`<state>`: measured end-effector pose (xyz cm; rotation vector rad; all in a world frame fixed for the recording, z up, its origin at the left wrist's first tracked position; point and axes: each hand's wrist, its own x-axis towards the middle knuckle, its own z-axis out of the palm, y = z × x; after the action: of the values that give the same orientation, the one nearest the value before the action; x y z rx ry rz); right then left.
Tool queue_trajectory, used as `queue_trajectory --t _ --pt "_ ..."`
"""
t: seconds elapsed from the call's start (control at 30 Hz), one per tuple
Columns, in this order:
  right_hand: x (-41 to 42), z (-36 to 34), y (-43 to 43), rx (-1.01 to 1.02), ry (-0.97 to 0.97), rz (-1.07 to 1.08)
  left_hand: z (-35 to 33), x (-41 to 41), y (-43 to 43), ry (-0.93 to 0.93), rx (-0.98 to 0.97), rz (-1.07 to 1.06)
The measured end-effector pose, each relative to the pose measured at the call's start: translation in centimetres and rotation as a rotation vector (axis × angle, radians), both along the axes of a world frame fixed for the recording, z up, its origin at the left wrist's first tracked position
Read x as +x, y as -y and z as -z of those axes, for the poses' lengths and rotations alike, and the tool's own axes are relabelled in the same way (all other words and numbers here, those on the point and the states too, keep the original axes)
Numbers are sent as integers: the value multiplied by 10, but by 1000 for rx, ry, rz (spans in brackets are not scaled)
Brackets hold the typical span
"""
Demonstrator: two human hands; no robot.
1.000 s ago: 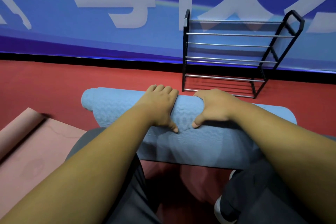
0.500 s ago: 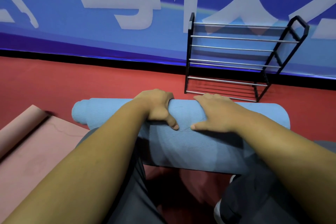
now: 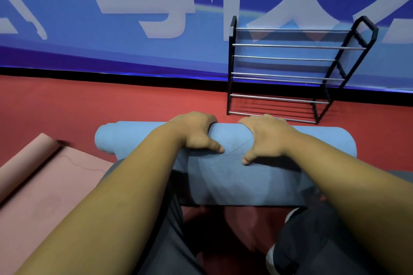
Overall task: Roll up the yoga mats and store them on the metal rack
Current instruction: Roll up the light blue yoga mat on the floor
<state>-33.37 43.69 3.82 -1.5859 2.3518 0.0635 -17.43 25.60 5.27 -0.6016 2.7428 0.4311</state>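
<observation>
Nearest the camera, the person's legs in dark grey trousers [image 3: 169, 241] were bent to either side of the view, and the pale edge of a shoe [image 3: 271, 257] showed at the lower right. Both bare forearms reached forward from the lower corners. To the left a pink mat [image 3: 44, 196] lay flat on the floor, its far end turned into a loose roll. Between the knees, the unrolled remainder of the blue mat [image 3: 125, 138] ran from the person up to its rolled part, which lay crosswise in front of the knees; whether the roll rested on the floor or was lifted clear could not be determined. The left hand [image 3: 196, 131] was clamped on the roll just left of its middle, fingers curled over the far side and thumb pressed on the near face. The right hand [image 3: 266, 138] gripped the roll just beside it, fingers hooked over the top and thumb spread low on the near face; the two thumbs were near each other, not touching. Beyond the roll was red floor [image 3: 67, 105]. The metal rack [image 3: 231, 62], black-framed with silver bars, stood upright on the floor behind the right hand, against a blue banner [image 3: 111, 47] bearing large white characters. No mat lay on any tier of the rack.
</observation>
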Motion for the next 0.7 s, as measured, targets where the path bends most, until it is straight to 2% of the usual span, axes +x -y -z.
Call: queue_trajectory --t 0.07,0.2,0.27,0.4,0.5,0.7 --pt "-6 -1 1 -5 95 36 3 2 -5 -42 -88 64" --pt "-12 -9 1 -11 247 77 7 5 -21 -2 -352 210" --pt "-13 -13 2 -2 296 88 9 3 -21 -24 -407 218" --pt "-6 -20 3 34 317 63 7 2 -11 -66 -329 178" --pt "2 -22 4 59 278 24 5 5 -6 -32 -257 143" --pt "21 -14 4 47 -6 -78 -5 7 6 36 -67 -6"
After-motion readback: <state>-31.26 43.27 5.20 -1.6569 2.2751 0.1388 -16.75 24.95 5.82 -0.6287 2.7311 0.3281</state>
